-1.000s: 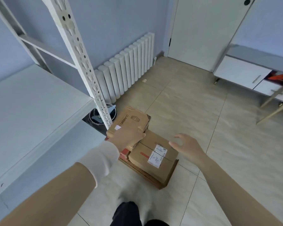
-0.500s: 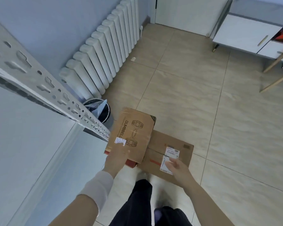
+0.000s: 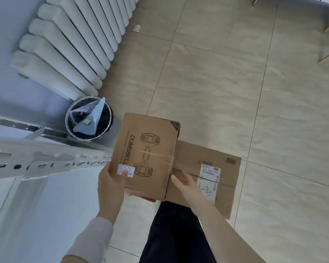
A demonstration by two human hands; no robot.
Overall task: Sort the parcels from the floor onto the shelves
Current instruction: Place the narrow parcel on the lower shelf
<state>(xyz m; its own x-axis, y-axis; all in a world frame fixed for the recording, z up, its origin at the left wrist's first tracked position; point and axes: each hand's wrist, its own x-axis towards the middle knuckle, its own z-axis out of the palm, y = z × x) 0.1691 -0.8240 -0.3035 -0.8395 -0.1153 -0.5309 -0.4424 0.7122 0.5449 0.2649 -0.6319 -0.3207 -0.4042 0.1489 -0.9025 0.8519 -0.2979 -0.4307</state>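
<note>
Nearest to me, my dark trousers (image 3: 175, 234) fill the bottom of the view, so I am bent right over the parcels. My left grip (image 3: 112, 179) has hold of the dumbbell box (image 3: 146, 154) at its near left corner. The thumb lies flat on the lid beside the white label (image 3: 130, 170), and the fingers drop over the edge where I cannot see them. I judge that corner hold is there to tip or raise a box that is probably heavy, going by its print.

My right grip (image 3: 186, 184) is loose and holds nothing. Its straight fingers point at the box's right-hand side, just beside it, and I cannot tell whether they touch the cardboard. It hangs over the flat parcel (image 3: 207, 158), probably so it can slide in as the second support.

The dumbbell box sits on the floor pile, overlapping the left end of the flat parcel. A red sliver (image 3: 146, 198) shows under its near edge, and what that is I cannot tell. The flat parcel lies on the tiled floor (image 3: 217, 82), its shipping label (image 3: 210, 171) facing up for reading.

To my left is the shelf board (image 3: 27, 215), with the perforated upright (image 3: 46, 164) reaching almost to the box. The lift should therefore be short, though that corner must be cleared. Beyond stands a round waste bin (image 3: 106, 118) with plastic wrapping in it, and farther back a white radiator (image 3: 68, 44) runs along the wall.
</note>
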